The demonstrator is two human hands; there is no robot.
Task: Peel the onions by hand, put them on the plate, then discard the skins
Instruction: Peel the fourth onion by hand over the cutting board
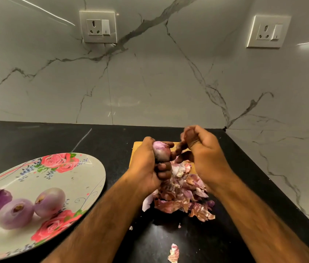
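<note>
Three peeled onions (50, 202) already lie on the plate (92, 179) at lower left of the frame. A fourth onion (161, 151), at centre, looks mostly bare but is not yet on the plate. The skins (180, 194) are heaped just below it, over the board (136, 147) and table (55, 137), with a scrap (173, 253) near the bottom edge; none discarded yet. The left hand (146, 168) grips the onion, fingers wrapped round it, forearm reaching up from below. The right hand (205, 154) sits just beside it, fingers curled toward the onion; whether they pinch skin I cannot tell.
</note>
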